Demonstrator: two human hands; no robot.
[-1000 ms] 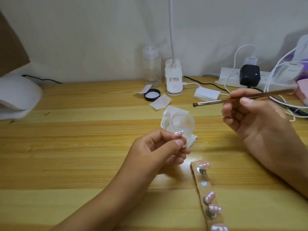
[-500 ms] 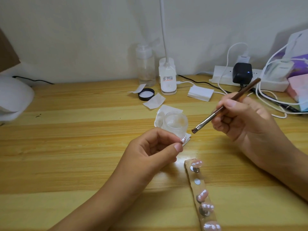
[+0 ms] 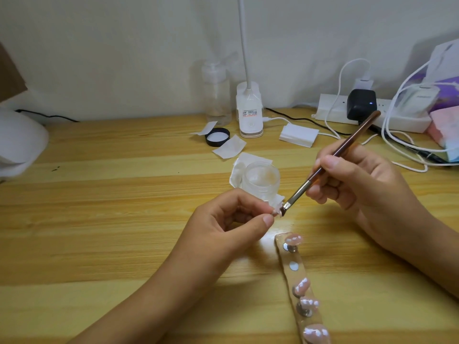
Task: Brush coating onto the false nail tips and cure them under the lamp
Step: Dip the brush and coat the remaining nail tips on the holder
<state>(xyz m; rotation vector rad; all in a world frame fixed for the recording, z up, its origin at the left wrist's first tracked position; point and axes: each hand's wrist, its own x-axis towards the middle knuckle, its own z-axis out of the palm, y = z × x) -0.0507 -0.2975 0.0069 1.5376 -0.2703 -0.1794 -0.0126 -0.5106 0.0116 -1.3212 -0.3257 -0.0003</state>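
The left hand [image 3: 231,219] pinches one small pink nail tip [image 3: 276,211] between thumb and forefinger. It holds the tip up over the table [image 3: 99,219], just in front of the jar [image 3: 260,181]. The tip is glossy and mostly hidden by the fingertips, so only its outer end shows. The dark bristles of the brush [image 3: 330,160] touch that end. The right hand [image 3: 360,180] grips the brush like a pen, thumb on top and fingers curled under the brown handle. The handle slants up and away to the right, and the metal ferrule points down to the left. Both forearms come in from the near edge, and the left wrist is bent so the tip faces the brush.

Below the hands a clear strip [image 3: 296,278] lies on the wood and runs toward the near edge. It carries four more pink tips [image 3: 301,286] on small metal studs, with one bare round spot between the first and second. The jar is frosted and open, and it stands on a crumpled tissue [image 3: 239,167]. Behind it lie a black lid [image 3: 217,137] and white pads [image 3: 229,147]. Farther back are a clear bottle [image 3: 216,93] and the white base of a desk lamp [image 3: 249,112], with its neck rising out of view. At the back right sits a power strip [image 3: 330,110] with a black adapter [image 3: 361,104] and loops of white cable. A white domed lamp [image 3: 19,142] sits at the far left edge, well apart from the hands.
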